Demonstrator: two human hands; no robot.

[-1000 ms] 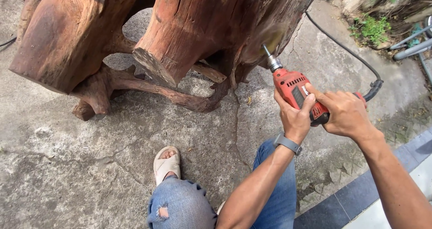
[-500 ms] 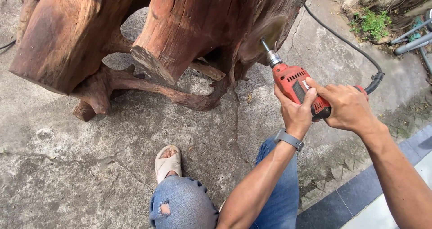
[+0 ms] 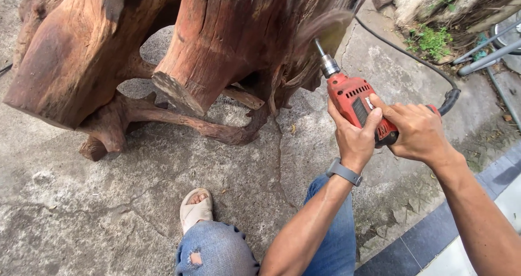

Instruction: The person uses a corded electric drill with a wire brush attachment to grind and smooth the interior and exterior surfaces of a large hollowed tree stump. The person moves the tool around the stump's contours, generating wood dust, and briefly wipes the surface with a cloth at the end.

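Observation:
A red electric drill [image 3: 355,104] points up and left at a big reddish-brown tree-root stump [image 3: 217,53]. A blurred spinning brush head [image 3: 325,29] on the drill's tip touches the stump's right side. My left hand [image 3: 353,137], with a grey wristwatch [image 3: 343,172], wraps the underside of the drill body. My right hand [image 3: 415,132] grips the drill's handle at the back. A black power cord [image 3: 412,56] leaves the handle and runs up behind the stump.
The stump stands on cracked concrete ground [image 3: 108,200]. My knees in torn blue jeans [image 3: 217,251] and a foot in a beige sandal [image 3: 195,208] are below. Dark tiles [image 3: 477,200] edge the lower right. Metal poles [image 3: 488,51] and weeds [image 3: 431,40] lie top right.
The drill and both hands have stayed at the stump's right side, shifting slightly. The brush head keeps spinning against the wood.

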